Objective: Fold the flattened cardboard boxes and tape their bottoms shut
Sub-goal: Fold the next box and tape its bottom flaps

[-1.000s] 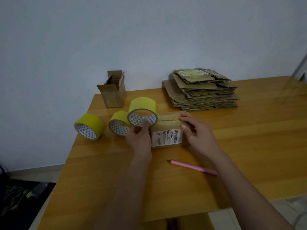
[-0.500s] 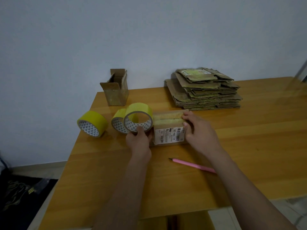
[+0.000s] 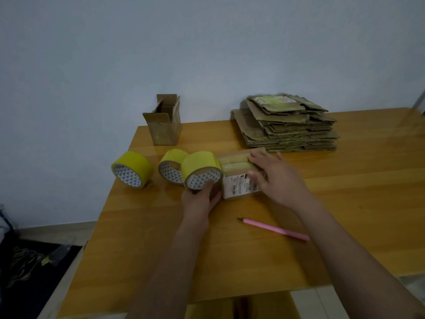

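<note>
Now the left hand (image 3: 199,199) grips the yellow tape roll (image 3: 202,172); right hand (image 3: 274,178), fingers flat, presses the small, light, crushable brown cardboard box (image 3: 236,178); best braced by its stiffer edges.

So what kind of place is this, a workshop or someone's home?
Probably a plain room at home used for packing: a wooden table against a bare wall, a stack of flattened boxes, and tape rolls.

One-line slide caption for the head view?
Left hand holds tape roll beside box; right hand presses box.
</note>
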Demonstrator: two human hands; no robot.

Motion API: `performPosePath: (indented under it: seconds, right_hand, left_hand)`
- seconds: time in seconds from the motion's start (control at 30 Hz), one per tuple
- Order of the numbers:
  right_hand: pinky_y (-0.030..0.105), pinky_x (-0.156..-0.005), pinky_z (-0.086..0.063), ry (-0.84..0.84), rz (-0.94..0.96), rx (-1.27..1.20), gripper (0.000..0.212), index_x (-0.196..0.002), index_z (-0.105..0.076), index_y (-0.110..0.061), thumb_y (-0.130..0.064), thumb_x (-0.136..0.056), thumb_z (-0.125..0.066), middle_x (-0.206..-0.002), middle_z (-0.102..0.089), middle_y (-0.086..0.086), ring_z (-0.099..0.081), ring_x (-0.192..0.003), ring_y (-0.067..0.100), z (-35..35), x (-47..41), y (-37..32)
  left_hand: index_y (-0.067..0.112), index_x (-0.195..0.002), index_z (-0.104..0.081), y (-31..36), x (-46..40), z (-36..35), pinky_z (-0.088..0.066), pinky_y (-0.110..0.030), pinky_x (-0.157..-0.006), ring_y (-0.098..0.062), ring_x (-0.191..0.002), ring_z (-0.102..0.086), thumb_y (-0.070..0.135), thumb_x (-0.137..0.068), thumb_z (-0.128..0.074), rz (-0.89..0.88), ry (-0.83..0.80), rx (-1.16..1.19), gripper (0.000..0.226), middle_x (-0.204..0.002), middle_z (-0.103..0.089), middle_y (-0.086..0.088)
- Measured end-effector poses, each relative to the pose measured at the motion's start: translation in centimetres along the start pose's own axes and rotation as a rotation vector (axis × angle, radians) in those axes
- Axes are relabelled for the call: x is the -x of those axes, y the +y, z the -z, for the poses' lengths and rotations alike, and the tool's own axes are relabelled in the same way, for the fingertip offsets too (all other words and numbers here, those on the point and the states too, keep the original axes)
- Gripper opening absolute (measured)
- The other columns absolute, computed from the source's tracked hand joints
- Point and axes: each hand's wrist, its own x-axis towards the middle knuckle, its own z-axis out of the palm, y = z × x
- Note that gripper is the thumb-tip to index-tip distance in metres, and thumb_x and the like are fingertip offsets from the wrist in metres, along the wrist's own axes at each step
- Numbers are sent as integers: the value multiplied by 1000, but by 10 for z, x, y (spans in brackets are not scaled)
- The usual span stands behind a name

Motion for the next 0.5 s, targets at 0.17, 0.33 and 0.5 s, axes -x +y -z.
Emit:
performPosePath:
  seconds: [0.17,0.33,0.5]
  right_hand:
    - [31,-119,-13,5,-46,-80,50,-148,-38,-12,-31,-101,-43,-157,-31,3,-24,-146,18,0,-3,-13]
    - [25,-116,-8,-5,-47,-248,43,-142,-48,-15,-31,-102,-44,-153,-39,1,-33,-142,17,2,-7,5]
    - [29,-116,-19,45,-3,-258,44,-134,-57,-14,-39,-100,-43,-145,-50,2,-45,-134,17,-4,-5,9]
  left_hand:
    - [18,-141,-40,3,6,11,-54,-37,-91,-22,-112,-59,0,-82,-60,-143,25,-203,65,-131,-56,-5]
    - [18,-136,-49,41,22,17,-44,-27,-92,-13,-115,-50,18,-83,-48,-625,52,-414,53,-126,-51,0]
    - [22,-109,-58,66,4,6,-46,-29,-75,-15,-93,-55,38,-99,-50,-528,-211,-929,21,-95,-57,4]
